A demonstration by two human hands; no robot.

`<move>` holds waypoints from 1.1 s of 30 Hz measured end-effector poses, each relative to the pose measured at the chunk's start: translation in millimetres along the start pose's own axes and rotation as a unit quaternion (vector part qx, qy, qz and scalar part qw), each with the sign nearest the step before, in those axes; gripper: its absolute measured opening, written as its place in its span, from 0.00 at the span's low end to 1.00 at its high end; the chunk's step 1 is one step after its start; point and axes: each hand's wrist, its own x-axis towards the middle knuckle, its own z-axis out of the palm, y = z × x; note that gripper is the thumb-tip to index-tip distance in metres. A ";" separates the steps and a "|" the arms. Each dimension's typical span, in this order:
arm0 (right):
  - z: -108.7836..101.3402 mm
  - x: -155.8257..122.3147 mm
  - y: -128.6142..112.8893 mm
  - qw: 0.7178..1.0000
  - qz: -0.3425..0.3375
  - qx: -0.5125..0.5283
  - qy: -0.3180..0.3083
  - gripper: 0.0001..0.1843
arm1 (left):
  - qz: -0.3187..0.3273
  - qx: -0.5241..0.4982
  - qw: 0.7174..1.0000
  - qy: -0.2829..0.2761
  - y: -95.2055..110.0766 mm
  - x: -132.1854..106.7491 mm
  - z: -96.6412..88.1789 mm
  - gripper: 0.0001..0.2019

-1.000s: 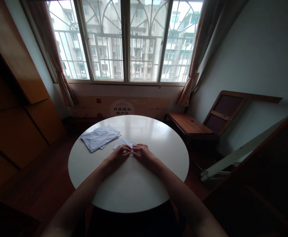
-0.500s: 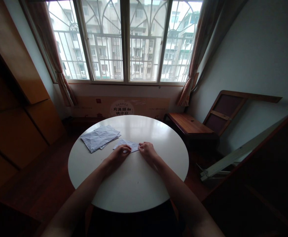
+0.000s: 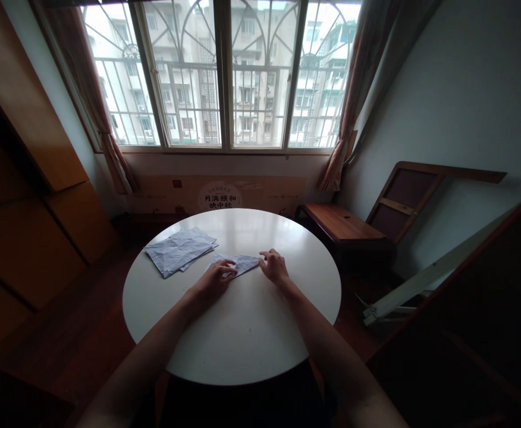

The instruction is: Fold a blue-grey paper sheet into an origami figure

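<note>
A folded sheet of pale paper [image 3: 246, 263] lies on the white round table [image 3: 242, 333], its narrow pointed end towards the right. Over its left part rests my left hand [image 3: 218, 276], with index finger and thumb apart and the fingertips on the paper. At the pointed end is my right hand [image 3: 275, 266], its fingers loosely bent and spread. Whether the right fingertips still touch the paper is hard to make out. Part of the sheet is hidden beneath my left hand.
Several creased sheets of paper [image 3: 178, 249] lie stacked at the table's back left. Beyond the table stands a long printed cardboard box [image 3: 251, 193] under the window. To the right are a low wooden bench [image 3: 343, 221] and a leaning wooden frame [image 3: 398, 202].
My right hand has moved a little to the right along the paper, and its fingers have parted, baring the pointed end. The left hand's fingers have loosened from their pinch.
</note>
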 end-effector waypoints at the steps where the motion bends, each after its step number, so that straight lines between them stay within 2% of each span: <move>1: 0.9 -0.1 -0.7 1.000 -0.015 0.020 -0.019 0.19 | 0.002 -0.002 1.000 -0.003 0.6 -0.1 -0.6 0.10; 5: 7.2 -3.4 -4.0 0.987 -0.105 0.069 -0.100 0.19 | 0.002 0.002 1.000 -0.014 3.0 -0.6 -3.5 0.12; 9: 10.6 -6.2 -5.1 0.976 -0.165 0.052 -0.135 0.15 | -0.009 0.002 1.000 -0.017 4.2 -0.5 -4.7 0.12; 27: 13.8 -3.1 -1.4 0.975 -0.158 0.061 -0.141 0.14 | -0.020 0.030 0.998 -0.044 3.5 -0.5 -1.6 0.15; 33: 11.7 -3.3 -1.0 0.974 -0.158 0.064 -0.151 0.15 | -0.018 0.001 0.999 -0.028 8.4 0.1 -4.2 0.14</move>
